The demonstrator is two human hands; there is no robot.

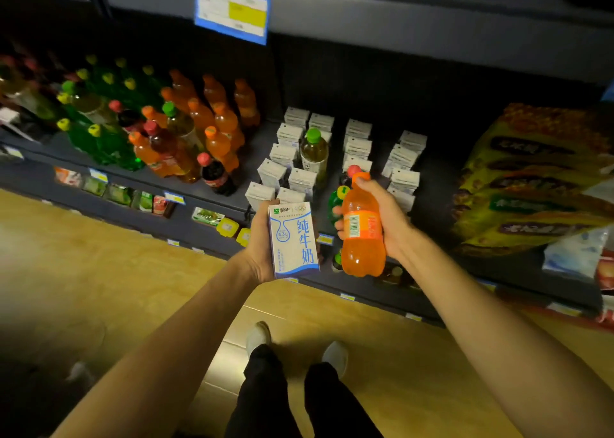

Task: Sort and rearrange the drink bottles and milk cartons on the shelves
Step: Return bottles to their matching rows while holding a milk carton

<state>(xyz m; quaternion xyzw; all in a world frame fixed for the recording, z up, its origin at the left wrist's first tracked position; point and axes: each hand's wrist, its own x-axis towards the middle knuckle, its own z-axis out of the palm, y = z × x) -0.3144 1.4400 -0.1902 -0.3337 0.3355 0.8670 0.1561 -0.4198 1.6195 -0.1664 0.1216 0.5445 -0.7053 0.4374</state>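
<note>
The dark shelf [255, 138] in front of you carries bottles at left and white cartons at centre. Your right hand [382, 218] wraps an orange soda bottle [362, 235]; your left hand [262, 238] grips a milk carton [294, 239], both held before the shelf edge.

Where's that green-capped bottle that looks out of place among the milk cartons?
In the head view, the green-capped bottle stands upright mid-shelf among the white milk cartons, right of the orange soda bottles.
</note>
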